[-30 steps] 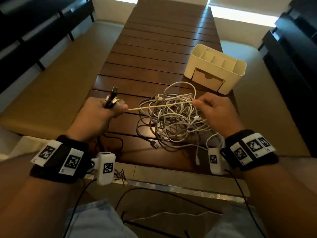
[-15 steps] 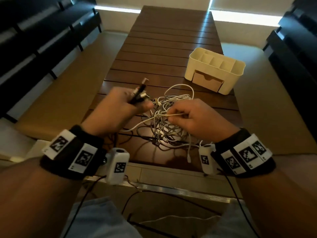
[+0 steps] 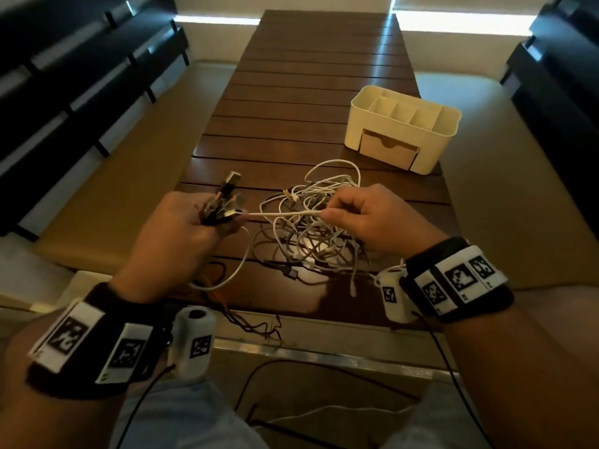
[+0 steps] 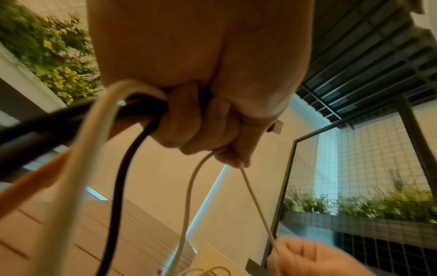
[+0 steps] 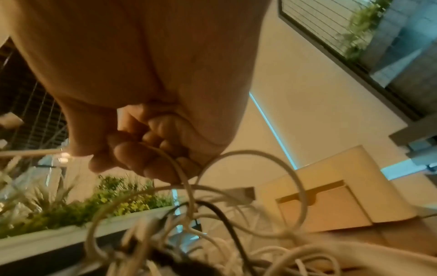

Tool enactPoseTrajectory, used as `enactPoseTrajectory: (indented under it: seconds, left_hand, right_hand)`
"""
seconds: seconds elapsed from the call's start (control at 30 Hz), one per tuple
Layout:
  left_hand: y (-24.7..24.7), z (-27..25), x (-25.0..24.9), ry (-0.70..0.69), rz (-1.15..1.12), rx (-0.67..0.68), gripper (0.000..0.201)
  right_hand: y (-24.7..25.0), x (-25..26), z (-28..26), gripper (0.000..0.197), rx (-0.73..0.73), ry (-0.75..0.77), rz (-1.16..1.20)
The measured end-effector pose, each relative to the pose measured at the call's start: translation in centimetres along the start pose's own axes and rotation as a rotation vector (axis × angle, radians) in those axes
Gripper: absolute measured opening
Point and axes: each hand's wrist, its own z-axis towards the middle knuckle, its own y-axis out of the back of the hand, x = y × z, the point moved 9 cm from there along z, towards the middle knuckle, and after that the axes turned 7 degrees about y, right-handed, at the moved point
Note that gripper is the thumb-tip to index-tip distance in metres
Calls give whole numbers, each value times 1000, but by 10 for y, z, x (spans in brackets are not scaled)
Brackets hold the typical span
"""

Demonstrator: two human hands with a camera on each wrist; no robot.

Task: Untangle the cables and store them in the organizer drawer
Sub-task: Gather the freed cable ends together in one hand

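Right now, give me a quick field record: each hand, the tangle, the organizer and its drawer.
left hand: grips a bundle of cable ends, plugs sticking up
right hand: pinches a white cable stretched taut across to the left hand
cable pile: tangled on the wooden table, between the hands
organizer: cream, far right on the table, top compartments look empty
drawer: at most slightly open, no cables visible in it
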Motion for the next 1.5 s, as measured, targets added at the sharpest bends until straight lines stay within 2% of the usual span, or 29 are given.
enactPoseTrajectory:
  seconds: [0.13, 0.23, 0.3, 0.37, 0.43, 0.53, 0.6, 0.67, 0.73, 0.8, 0.87, 0.97, 1.1, 1.2, 1.27, 1.33, 1.4, 1.5]
  left_hand:
    - [8, -7, 16, 77, -79, -15, 35]
    - [0, -7, 38, 199, -231, -30, 31]
    - [-22, -6, 51, 281, -212, 79, 25]
    - [-48, -6, 62, 306, -59, 248, 21]
    - [-55, -4, 69, 298, 52, 298, 18]
    - [-31, 5, 68, 274, -55, 127, 12]
    - [-18, 8, 51, 195, -104, 17, 16]
    - [-27, 10, 27, 111, -146, 46, 25]
    - [-49, 11, 5, 54, -216, 164, 30]
    - [-71, 10, -3, 26, -215, 283, 36]
    - [-79, 8, -3, 16, -222, 323, 41]
    - [-67, 9, 3, 56, -243, 230, 32]
    - [-36, 8, 0, 25, -145, 106, 33]
    - [-17, 0, 19, 94, -167, 80, 41]
    - [-6, -10, 37, 173, -293, 77, 42]
    - [-5, -21, 53, 258, -344, 126, 40]
    - [-25, -33, 70, 359, -296, 273, 36]
    - [-67, -45, 86, 387, -87, 464, 34]
  right_hand:
    - [-3, -25, 3, 19, -19, -68, -37]
    - [-5, -41, 5, 21, -22, -130, -59]
    - [-3, -43, 5, 21, -54, -144, -48]
    - [-1, -32, 6, 20, -90, -106, -27]
    - [-1, -18, 7, 19, -74, -53, -28]
    - [-9, -7, 7, 19, 59, -28, -105]
    - [-18, -1, 8, 19, 134, -4, -142]
    - [-26, 10, 11, 19, 138, 47, -131]
    - [-28, 22, 14, 17, 95, 93, -64]
    - [-22, 31, 14, 16, 20, 141, -1]
    - [-15, 35, 12, 16, -38, 164, 25]
    - [-19, 24, 12, 17, -8, 132, 17]
    - [-29, -3, 14, 23, 51, 65, -23]
    - [-24, -25, 14, 25, 48, 18, -111]
    - [-16, -44, 12, 24, 34, -55, -168]
    - [-9, -58, 11, 24, 14, -115, -181]
    - [-8, -61, 10, 22, -10, -148, -139]
    - [-7, -53, 9, 16, -60, -133, -57]
